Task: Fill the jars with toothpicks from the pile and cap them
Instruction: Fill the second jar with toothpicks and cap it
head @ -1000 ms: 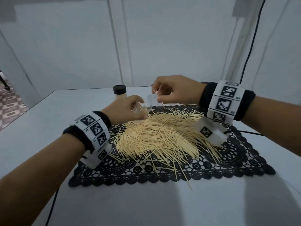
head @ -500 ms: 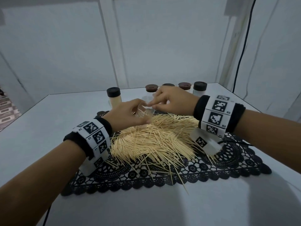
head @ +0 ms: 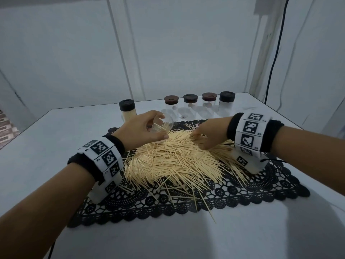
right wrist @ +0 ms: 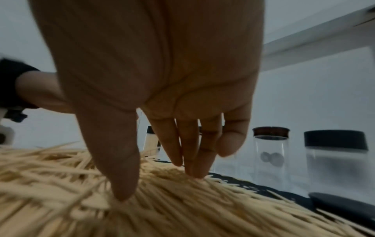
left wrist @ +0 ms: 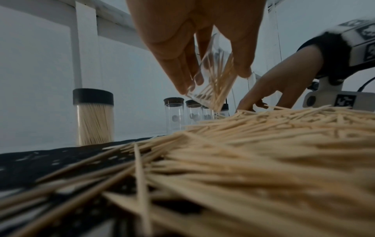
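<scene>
While the left hand [head: 143, 130] grasps a clear jar [head: 162, 127] above the far left part of the pile [head: 175, 161], the right hand [head: 211, 134] reaches down to the toothpicks with relaxed, almost straight fingers. The jar is tilted, its mouth turned to the right, and a few toothpicks lie inside it; it has no cap. In the left wrist view the fingers [left wrist: 178, 64] and the thumb curl around the jar [left wrist: 213, 77] from both sides. In the right wrist view the thumb [right wrist: 119, 168] and the fingertips [right wrist: 194, 166] touch the top of the pile [right wrist: 162, 200], spread apart, and they do not close on anything.

The pile lies on a black lace mat [head: 233, 193] in the middle of a white table [head: 168, 236]. Some loose toothpicks lie at the near edge of the mat.

On the far side, just behind the mat, a full jar [head: 127, 112] with a black cap stands at the left. To its right four capped jars [head: 197, 107] stand in a row; they look empty of toothpicks, and small dark things show in some of them. A black cable [head: 276, 47] hangs at the far right wall
</scene>
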### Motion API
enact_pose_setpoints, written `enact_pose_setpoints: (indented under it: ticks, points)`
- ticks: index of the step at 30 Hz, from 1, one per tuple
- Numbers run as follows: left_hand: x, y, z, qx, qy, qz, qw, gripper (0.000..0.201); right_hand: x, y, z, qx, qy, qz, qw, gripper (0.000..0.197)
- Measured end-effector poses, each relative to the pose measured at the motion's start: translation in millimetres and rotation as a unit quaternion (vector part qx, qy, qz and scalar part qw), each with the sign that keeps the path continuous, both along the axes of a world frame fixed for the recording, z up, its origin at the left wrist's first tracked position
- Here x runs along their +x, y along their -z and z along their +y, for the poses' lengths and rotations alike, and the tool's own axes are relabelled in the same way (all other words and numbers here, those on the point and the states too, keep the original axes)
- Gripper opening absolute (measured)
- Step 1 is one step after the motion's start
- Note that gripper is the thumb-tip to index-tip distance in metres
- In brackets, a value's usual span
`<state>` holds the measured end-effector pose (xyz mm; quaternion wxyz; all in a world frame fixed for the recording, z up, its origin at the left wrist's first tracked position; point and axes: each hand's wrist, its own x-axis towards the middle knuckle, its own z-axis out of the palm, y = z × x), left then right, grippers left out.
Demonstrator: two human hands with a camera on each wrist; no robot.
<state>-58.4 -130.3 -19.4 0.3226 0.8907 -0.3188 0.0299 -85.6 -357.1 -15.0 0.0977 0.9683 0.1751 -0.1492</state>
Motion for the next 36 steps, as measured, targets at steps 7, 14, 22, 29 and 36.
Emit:
enact_pose_setpoints:
  ticks: [7,14,22,29,36]
  points:
    - [1,1,-1,-0.001,-0.002,0.002,1.0,0.055,2,3,-1,0.01,-0.009,-0.032,0.999,0.025]
    - [1,0,0,0.005,-0.005,-0.002,1.0,0.055,2,5,6,0.032,-0.047,-0.02,0.998,0.015]
    - [-1,-1,-1,0.003,-0.008,-0.004,1.0,0.054,2,4,14,0.007,-0.032,-0.05,0.998,0.024]
    - [-3,-2,0,0.004,-0.013,-0.003,1.0,0.054,0,3,15,-0.001,-0.052,-0.039,0.998,0.011]
    - [-4,-3,0,-0.001,-0.022,-0.001,1.0,0.055,2,4,16,0.019,-0.035,-0.047,0.998,0.014]
